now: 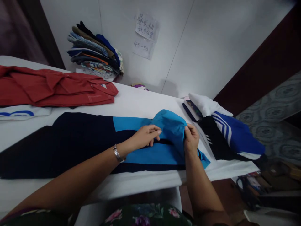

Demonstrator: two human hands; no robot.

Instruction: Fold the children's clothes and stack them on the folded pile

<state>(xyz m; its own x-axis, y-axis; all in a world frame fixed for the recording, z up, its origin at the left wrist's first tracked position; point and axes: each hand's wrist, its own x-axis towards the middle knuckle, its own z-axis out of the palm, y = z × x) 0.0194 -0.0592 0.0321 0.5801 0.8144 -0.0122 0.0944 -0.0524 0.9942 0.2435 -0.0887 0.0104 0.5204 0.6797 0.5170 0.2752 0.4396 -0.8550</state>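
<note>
A navy and bright blue garment [150, 155] lies stretched lengthwise along the white table; I cannot tell its exact kind. Its dark part spreads to the left, and the blue panels are at the right. My right hand [191, 138] pinches the edge of a raised blue flap between thumb and fingers. Just left of that flap, my left hand [149, 135] is over the garment with its fingers curled in and nothing visible in them. A metal watch [117, 153] is on the left wrist. The underside of the flap is mostly hidden.
A red garment [58, 88] lies at the back left, above a white cloth with blue print [23, 111]. Folded clothes [94, 51] are stacked by the wall. Black, blue and white clothes [237, 131] are piled at the right end. Handwritten paper signs [145, 29] hang on the wall.
</note>
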